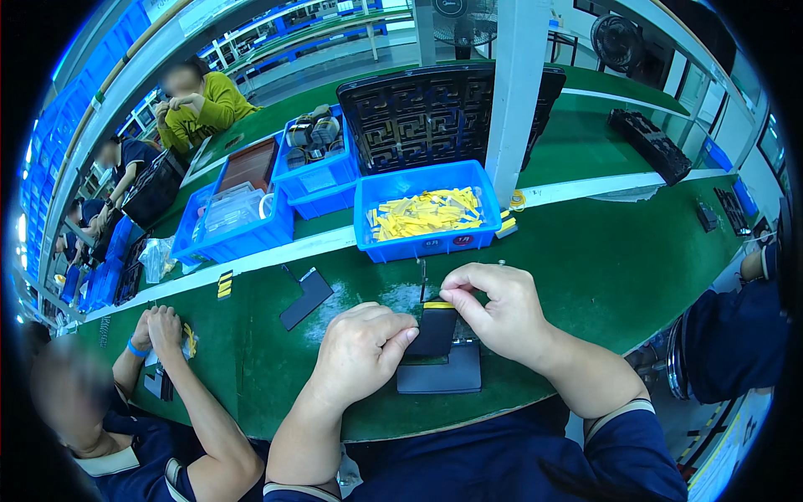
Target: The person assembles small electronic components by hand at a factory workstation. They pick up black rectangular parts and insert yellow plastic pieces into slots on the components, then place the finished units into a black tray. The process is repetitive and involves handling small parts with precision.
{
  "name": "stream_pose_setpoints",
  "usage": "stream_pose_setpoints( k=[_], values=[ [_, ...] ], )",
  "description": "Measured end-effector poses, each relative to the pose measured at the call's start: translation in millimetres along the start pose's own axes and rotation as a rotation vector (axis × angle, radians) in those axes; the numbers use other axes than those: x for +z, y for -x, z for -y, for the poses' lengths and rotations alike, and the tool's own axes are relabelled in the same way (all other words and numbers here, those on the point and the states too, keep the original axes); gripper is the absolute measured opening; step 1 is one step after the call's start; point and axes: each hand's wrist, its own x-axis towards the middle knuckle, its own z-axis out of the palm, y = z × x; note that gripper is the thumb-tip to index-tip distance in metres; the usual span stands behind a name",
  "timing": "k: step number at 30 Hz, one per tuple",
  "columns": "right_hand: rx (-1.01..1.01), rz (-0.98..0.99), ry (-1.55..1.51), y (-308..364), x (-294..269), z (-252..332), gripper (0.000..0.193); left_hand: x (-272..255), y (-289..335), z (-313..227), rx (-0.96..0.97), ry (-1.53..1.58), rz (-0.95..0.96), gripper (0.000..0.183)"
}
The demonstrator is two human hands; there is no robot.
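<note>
In front of the blue bin (393, 249), a black flat pack (435, 339) is pinched by the left hand (355, 351), seemingly for steadiness; the right hand's (502, 308) fingertips are pressed together at its yellow strip (438, 305).

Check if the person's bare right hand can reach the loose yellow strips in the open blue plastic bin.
Probably yes: the bin stands just beyond the right hand, with nothing visible covering the strips. It would likely first leave the yellow-banded flat black piece.
</note>
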Motion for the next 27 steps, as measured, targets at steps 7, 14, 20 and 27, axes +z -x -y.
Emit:
stream_pose_setpoints(
  k=[7, 14, 20, 27],
  values=[
    [-0.464, -0.061, 0.201, -0.9, 3.1, 8.2, 0.018, 0.4, 0.2, 3.5, -0.152, 0.066, -0.065, 0.009],
    [-0.427, -0.099, 0.207, 0.6, 8.3, 4.0, 0.015, 1.0, -1.6, 1.3, 0.031, -0.016, -0.097, 0.007],
    [-0.183, 0.125, -0.143, -3.2, -2.3, 3.6, 0.01, 1.9, -1.2, 0.6, 0.088, -0.064, -0.131, 0.007],
    [-0.426, -0.183, 0.295, -0.2, 2.1, 8.9, 0.023, -0.4, -2.2, -1.7, -0.039, -0.008, -0.139, 0.006]
  ],
)
